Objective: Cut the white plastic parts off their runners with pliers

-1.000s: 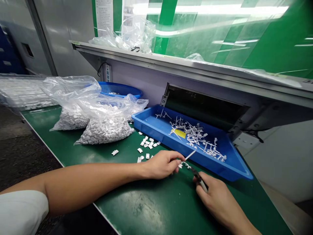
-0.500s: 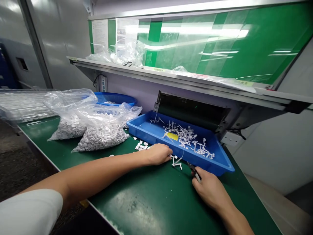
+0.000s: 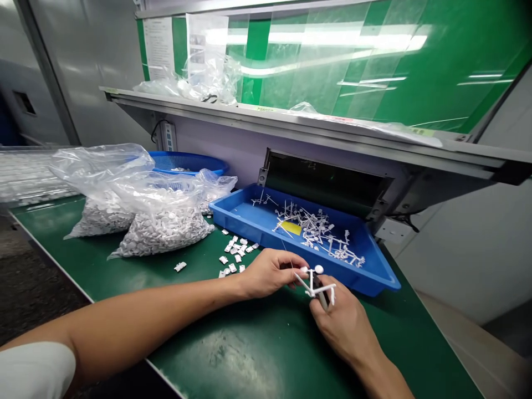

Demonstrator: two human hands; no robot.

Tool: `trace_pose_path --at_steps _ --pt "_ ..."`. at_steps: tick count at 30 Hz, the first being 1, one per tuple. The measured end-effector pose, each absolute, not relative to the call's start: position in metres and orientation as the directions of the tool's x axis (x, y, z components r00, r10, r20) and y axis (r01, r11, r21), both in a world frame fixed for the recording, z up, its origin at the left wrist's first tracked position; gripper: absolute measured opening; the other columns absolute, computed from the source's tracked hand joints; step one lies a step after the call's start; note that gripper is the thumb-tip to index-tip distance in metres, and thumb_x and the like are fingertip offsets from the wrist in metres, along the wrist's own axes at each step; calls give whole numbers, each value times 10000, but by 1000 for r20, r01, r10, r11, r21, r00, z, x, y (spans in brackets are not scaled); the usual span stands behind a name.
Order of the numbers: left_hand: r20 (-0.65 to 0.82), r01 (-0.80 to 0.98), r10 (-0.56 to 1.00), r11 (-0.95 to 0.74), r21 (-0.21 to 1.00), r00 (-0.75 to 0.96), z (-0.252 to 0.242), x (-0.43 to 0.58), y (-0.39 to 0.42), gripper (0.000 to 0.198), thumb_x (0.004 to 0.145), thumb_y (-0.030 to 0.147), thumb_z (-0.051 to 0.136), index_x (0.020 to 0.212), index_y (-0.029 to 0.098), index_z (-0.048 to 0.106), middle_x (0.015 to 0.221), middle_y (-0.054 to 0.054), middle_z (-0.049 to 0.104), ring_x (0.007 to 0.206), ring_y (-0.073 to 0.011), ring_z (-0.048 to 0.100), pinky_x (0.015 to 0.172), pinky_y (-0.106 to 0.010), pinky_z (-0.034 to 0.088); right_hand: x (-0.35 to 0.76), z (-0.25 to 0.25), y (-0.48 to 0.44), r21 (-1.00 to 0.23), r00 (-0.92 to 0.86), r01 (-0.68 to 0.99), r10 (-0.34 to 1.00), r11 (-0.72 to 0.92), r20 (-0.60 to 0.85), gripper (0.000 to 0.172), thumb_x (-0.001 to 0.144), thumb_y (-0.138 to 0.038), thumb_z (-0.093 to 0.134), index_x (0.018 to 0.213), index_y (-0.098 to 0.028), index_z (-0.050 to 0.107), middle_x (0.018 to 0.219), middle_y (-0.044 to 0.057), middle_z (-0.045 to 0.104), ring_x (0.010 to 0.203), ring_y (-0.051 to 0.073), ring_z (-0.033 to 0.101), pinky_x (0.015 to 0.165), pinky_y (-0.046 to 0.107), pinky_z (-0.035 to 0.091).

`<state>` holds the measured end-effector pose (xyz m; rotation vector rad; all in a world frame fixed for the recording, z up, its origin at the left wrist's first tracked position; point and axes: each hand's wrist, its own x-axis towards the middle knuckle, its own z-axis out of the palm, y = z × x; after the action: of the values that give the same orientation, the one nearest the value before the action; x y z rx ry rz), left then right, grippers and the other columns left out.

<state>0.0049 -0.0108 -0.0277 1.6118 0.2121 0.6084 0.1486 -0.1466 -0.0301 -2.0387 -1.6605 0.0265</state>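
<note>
My left hand (image 3: 270, 272) pinches a white plastic sprue (image 3: 315, 281) with small round parts on its arms, held just above the green bench (image 3: 257, 349). My right hand (image 3: 338, 321) is closed round a dark-handled cutting tool (image 3: 320, 292), whose tip meets the sprue. Both hands are in front of the near wall of a blue tray (image 3: 374, 280) that holds several bare white sprues (image 3: 320, 233) and a yellow slip (image 3: 291, 228). Small loose white parts (image 3: 233, 252) lie on the bench left of my left hand.
Two clear bags of white parts (image 3: 160, 227) (image 3: 102, 213) stand at the left, with a blue round basket (image 3: 187, 162) behind them. A metal shelf (image 3: 291, 124) with plastic bags runs overhead. Clear trays (image 3: 25, 174) are stacked far left. The bench edge drops off at the right.
My left hand has lifted the sprue off the bench and my right hand has brought the cutting tool up to it. The camera has shifted slightly.
</note>
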Motion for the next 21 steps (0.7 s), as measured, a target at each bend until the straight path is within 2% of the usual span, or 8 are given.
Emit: trace_pose_path --at_steps 9,14,16,21 --pt "303 -239 485 -191 952 820 -30 4 -10 348 813 404 677 1009 119 707 849 -61 680 738 -152 631 704 -254 541 154 -35 -147 -375 244 920 914 -113 323 229 831 -195 428 1007 -266 556 999 0 614 928 196 573 783 298 415" --pt "288 -234 474 -171 957 832 -34 5 -8 335 802 397 685 997 126 714 833 -55 685 716 -150 634 704 -260 540 153 -32 -146 -350 254 925 924 -145 286 236 823 -205 434 1006 -263 571 1007 18 623 932 204 590 755 290 426" --pt "275 -225 482 -161 961 832 -36 6 -7 337 793 402 693 982 124 718 813 -54 687 701 -148 634 697 -260 541 153 -32 -146 -361 274 916 929 -174 247 236 821 -202 439 996 -269 583 984 11 639 879 197 600 721 282 422" --pt "220 -186 515 -118 975 828 -42 11 -4 360 750 422 729 926 108 725 745 -48 675 658 -144 628 674 -258 539 154 -35 -144 -441 264 877 959 -192 107 195 889 -259 397 898 -246 592 777 -4 643 665 174 580 607 259 384"
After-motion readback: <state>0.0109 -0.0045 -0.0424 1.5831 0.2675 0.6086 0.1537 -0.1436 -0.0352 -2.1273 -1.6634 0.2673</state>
